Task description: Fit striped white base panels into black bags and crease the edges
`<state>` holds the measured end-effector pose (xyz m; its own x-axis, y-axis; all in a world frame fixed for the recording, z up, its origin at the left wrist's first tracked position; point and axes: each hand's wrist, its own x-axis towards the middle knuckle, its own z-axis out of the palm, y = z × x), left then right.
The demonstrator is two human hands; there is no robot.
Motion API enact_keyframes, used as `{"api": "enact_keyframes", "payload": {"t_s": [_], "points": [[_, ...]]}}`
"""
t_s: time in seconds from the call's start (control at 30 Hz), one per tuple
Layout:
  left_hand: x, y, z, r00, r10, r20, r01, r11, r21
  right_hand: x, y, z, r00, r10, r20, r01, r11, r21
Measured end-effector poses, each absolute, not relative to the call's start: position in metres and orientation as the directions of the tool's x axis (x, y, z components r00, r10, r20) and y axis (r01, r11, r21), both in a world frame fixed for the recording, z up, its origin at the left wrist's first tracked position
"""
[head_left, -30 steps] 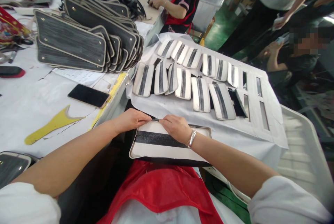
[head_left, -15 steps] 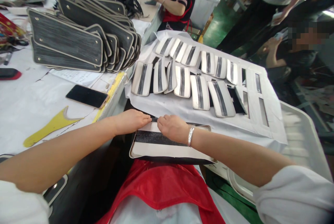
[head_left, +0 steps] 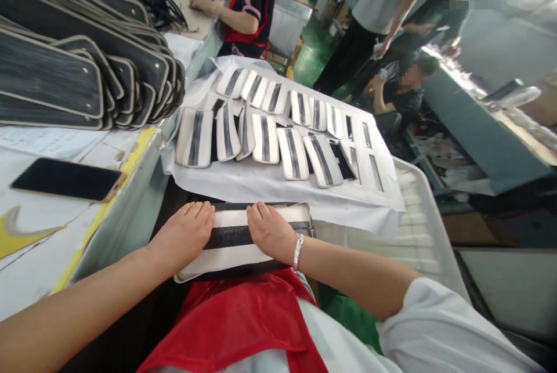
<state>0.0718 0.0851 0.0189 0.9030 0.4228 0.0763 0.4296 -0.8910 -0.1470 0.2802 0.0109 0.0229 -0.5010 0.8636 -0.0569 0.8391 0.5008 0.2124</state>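
I can see from here that the left hand (head_left: 187, 232) and the right hand (head_left: 270, 235) both hold a long white panel with a wide black stripe (head_left: 232, 238). The fingers bend over its far edge, with a gap between the hands. The thumbs are hidden, so I cannot tell how hard they squeeze. On the panel's near side is a shiny red apron (head_left: 235, 326). Past the panel, white curved pieces with black stripes (head_left: 265, 138) lie in two rows on a wrinkly white sheet (head_left: 243, 184). Left of the panel I see a flat black phone (head_left: 67, 178) and a flat yellow piece (head_left: 21, 234). Farther back on that side sits a big pile of dark grey boards with pale edges (head_left: 87, 54).
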Motion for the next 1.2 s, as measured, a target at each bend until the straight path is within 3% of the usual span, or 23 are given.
{"api": "enact_keyframes", "payload": {"t_s": [0.3,0.7,0.93,1.07,1.2], "points": [[0.079,0.078,0.020,0.882,0.470,0.037,0.465,-0.855,-0.228,0.303,0.001,0.025,-0.446,0.895,-0.023,0.883,0.445,0.150],[0.070,0.087,0.018,0.886,0.459,0.067,0.463,-0.884,-0.065,0.367,-0.024,0.019,-0.388,0.922,0.008,0.913,0.383,0.140],[0.057,0.104,0.019,0.888,0.459,0.034,0.453,-0.885,0.108,0.370,-0.025,0.021,-0.404,0.915,0.029,0.904,0.394,0.164],[0.050,0.121,0.027,0.864,0.503,-0.009,0.474,-0.807,0.353,0.364,-0.018,0.032,-0.380,0.925,-0.006,0.911,0.376,0.171],[0.030,0.112,0.035,0.731,0.677,0.088,0.524,-0.639,0.562,0.344,-0.022,0.040,-0.339,0.939,0.054,0.940,0.340,-0.014]]}}
